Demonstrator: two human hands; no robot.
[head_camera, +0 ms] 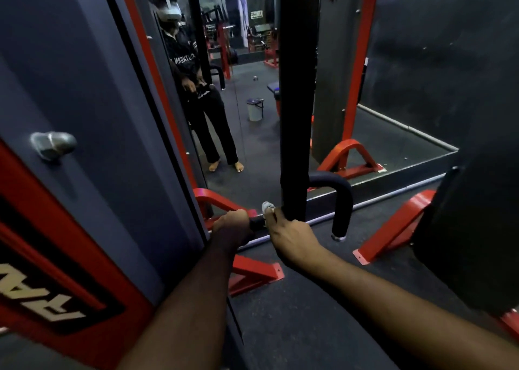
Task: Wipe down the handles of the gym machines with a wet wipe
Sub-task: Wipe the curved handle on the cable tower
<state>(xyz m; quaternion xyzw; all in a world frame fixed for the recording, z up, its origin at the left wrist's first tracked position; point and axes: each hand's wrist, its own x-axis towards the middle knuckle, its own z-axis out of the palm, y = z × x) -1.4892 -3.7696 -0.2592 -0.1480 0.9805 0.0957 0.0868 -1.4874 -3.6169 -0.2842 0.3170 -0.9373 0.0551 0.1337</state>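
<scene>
Two bare forearms reach up from the bottom of the frame to a black padded U-shaped handle bar [341, 201] hanging from a black vertical column [297, 94] at centre. The left hand [231, 226], just left of centre and low in the frame, is curled in a fist around the near end of the bar, steadying it. The right hand [292, 237], just beside it to the right, pinches a crumpled white wet wipe [267, 206] against the bar close to the column; the wipe shows only as a small pale wad above the knuckles, so how far it wraps the grip cannot be told.

The wiping step appears to be under way on the left section of this handle. The curved right section, which bends down to a metal-capped end at centre right, looks yet to be covered. The next move likely calls for sliding the wipe past the column and along that curve while the left hand keeps the bar from swinging, since it hangs free.

A wall mirror [252, 150] fills the upper centre, reflecting the person standing barefoot in dark clothing, with a grey bin [255, 109] behind. Red steel frame feet [393, 223] sit on dark rubber flooring [309, 327], and a grey-and-red machine shroud [70, 173] occupies the left.
</scene>
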